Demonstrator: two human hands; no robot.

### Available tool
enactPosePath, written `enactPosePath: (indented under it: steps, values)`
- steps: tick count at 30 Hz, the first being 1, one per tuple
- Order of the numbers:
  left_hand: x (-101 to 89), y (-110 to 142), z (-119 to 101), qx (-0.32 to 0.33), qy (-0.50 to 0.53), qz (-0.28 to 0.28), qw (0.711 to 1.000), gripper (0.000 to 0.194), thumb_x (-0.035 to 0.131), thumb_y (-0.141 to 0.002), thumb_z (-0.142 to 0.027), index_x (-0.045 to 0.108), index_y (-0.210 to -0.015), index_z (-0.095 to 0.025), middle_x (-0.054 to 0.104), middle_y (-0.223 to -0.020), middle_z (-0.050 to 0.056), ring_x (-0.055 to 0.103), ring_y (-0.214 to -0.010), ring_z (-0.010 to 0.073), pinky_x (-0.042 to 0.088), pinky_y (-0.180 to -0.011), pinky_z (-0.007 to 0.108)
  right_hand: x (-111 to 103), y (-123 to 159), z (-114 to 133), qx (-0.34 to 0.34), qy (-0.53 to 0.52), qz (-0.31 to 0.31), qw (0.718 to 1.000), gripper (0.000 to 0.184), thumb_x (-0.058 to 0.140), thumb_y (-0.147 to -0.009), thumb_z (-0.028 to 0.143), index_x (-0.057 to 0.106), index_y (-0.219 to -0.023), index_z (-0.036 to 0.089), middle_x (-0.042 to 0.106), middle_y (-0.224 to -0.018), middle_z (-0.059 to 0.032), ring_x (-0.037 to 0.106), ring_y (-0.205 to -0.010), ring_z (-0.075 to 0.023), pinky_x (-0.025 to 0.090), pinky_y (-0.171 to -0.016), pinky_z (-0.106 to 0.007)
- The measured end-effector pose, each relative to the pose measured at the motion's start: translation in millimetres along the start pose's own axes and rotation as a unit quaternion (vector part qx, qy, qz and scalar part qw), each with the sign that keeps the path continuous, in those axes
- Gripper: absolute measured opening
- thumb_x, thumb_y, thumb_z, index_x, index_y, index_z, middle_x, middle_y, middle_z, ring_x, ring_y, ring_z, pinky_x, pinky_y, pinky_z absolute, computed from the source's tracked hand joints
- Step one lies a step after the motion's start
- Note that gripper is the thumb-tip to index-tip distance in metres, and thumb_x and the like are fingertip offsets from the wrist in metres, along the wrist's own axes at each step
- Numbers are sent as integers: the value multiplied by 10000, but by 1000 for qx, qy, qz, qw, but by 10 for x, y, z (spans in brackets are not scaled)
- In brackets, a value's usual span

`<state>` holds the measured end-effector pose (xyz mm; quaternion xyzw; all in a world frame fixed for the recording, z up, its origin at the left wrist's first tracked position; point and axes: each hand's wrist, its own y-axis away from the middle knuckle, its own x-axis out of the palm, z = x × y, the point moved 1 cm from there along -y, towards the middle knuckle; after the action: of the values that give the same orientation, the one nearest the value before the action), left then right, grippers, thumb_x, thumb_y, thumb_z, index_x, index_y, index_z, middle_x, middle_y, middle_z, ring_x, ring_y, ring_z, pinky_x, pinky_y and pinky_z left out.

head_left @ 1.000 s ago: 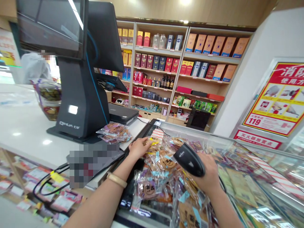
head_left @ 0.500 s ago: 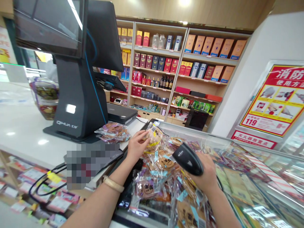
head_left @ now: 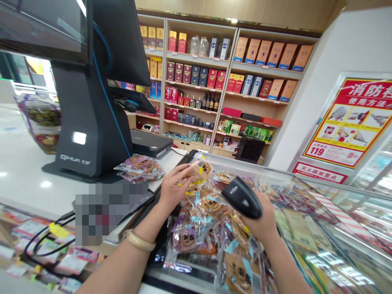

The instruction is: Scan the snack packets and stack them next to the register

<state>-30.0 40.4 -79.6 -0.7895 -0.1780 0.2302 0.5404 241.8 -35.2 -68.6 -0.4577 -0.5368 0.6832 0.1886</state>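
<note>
In my left hand [head_left: 176,188] is a clear snack packet [head_left: 201,168] with yellow edging and a barcode, its fingers closed on the near left side. My right hand [head_left: 263,214] grips a black handheld barcode scanner [head_left: 242,199], its head pointing left toward the packets. Below both hands, many similar clear packets [head_left: 211,204] with brown contents and blue or purple strips lie heaped on the glass counter. A smaller pile of packets [head_left: 142,166] rests on the white counter, left of my left hand.
A dark point-of-sale terminal [head_left: 88,122] stands on the white counter [head_left: 27,171] at left, beside a wrapped basket [head_left: 43,122]. A blurred-out device [head_left: 107,212] with black cables [head_left: 33,241] is nearer me. Glass display cases [head_left: 306,228] extend right; shelves of boxes [head_left: 199,77] stand behind.
The view has shifted slightly, so the terminal sits further left. The packet in my left hand now shows its barcode more plainly. My right hand still holds the scanner in nearly the same place.
</note>
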Motion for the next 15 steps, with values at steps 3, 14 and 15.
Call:
enactPosePath:
  steps: [3,14,15]
  values:
    - [19,13,14,-32,11,-11,999,274,637,-834,-239,725,-1093,-222,705,-1121,80,682,-997,191,584,-867,318,-1,14,-13,-11,-4,-8,1000,254,589,-830,462,632,-831,212,660,-734,-50,609,-660,-216,456,-608,-334]
    - [-329,-114,519,-267,-36,-265,926,612,553,-845,-219,419,-1437,-134,367,-1495,191,448,-1353,245,381,-1119,346,7,25,-10,-43,2,-15,999,228,596,-844,442,595,-795,219,623,-672,-27,579,-606,-197,435,-576,-317]
    - [-343,-111,568,-276,-42,-265,923,683,539,-843,-203,321,-1487,-130,270,-1551,197,356,-1418,252,319,-1158,364,9,30,-14,-44,3,-15,999,232,599,-842,446,596,-795,219,623,-672,-27,581,-605,-197,436,-576,-317]
